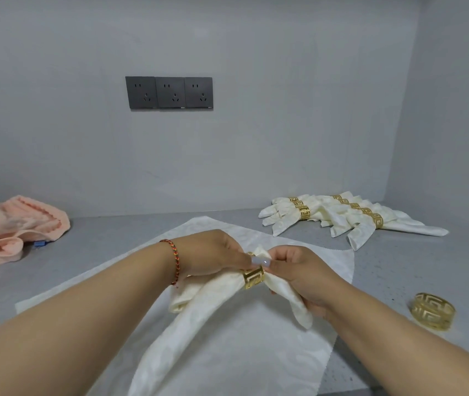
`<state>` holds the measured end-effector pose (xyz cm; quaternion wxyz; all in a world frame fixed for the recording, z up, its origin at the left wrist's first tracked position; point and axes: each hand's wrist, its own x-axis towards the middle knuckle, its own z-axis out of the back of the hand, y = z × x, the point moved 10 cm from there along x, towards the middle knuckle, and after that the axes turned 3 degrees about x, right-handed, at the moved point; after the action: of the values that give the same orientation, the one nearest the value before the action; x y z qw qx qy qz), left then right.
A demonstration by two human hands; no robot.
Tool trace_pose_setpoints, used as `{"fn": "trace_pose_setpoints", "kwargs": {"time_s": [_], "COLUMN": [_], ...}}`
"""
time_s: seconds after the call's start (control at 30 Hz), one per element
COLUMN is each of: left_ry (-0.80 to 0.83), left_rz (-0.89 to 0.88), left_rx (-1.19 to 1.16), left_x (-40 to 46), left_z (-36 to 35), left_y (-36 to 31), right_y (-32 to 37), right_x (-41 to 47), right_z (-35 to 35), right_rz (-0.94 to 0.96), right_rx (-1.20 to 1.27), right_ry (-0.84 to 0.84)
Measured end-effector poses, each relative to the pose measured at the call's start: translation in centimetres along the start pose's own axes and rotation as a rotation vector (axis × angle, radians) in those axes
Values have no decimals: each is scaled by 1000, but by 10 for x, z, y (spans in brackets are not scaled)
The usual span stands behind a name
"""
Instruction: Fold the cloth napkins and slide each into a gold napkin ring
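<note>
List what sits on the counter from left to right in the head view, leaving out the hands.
Peach towel → small blue item at the towel's edge → napkin being ringed → gold ring on that napkin → pile of finished ringed napkins → spare gold ring.

Both hands working a cream napkin through a gold ring

The left hand [213, 254] and right hand [299, 270] pinch a folded cream damask cloth napkin [199, 307] at a gold cut-out metal napkin ring [252, 277] between them, over a flat white cloth [227, 352]. Just right of the right hand lies a spare gold ring [432, 310]; beyond it, a pile of ringed napkins [342, 214]. Far left of the left hand sits a peach towel [13, 227].
</note>
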<state>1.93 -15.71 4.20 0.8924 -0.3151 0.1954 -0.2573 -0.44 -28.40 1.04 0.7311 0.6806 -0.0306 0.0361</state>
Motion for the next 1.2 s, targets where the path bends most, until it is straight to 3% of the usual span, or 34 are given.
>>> {"fn": "trace_pose_setpoints", "kwargs": {"time_s": [0.6,0.93,1.2], "left_ry": [-6,-33,-117], "left_rz": [-66,17,40], "left_rx": [-27,-347,-736], "left_x": [-1,0,23], "left_z": [8,16,16], "left_y": [9,35,32], "right_y": [1,6,8], "right_x": [-4,-1,14], "right_z": [23,33,65], "right_rz": [5,36,19], "right_rx": [106,-73,0], "right_ry": [-93,-121,-253]}}
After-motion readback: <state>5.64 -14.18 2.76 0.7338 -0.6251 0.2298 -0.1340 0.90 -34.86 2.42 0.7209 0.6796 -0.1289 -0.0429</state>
